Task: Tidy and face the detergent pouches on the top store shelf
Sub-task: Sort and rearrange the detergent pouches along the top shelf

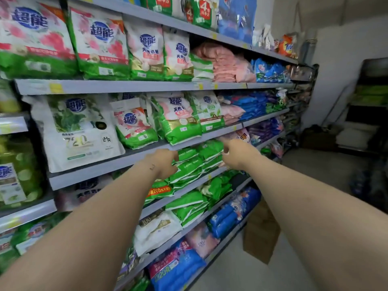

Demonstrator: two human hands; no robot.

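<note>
Left hand (162, 163), fingers clamped on the flat stack of green detergent pouches (195, 162), middle shelf (189, 188); right hand (236, 154) touching it, fingers' state indiscernible.

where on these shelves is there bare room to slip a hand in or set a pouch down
Bare shelf shows right of the lower green pouches, above the blue bags. A dark gap over the stacked pink pouches might pass a hand. Elsewhere pouches are packed edge to edge, also where the left hand and right hand reach the green stack.
</note>
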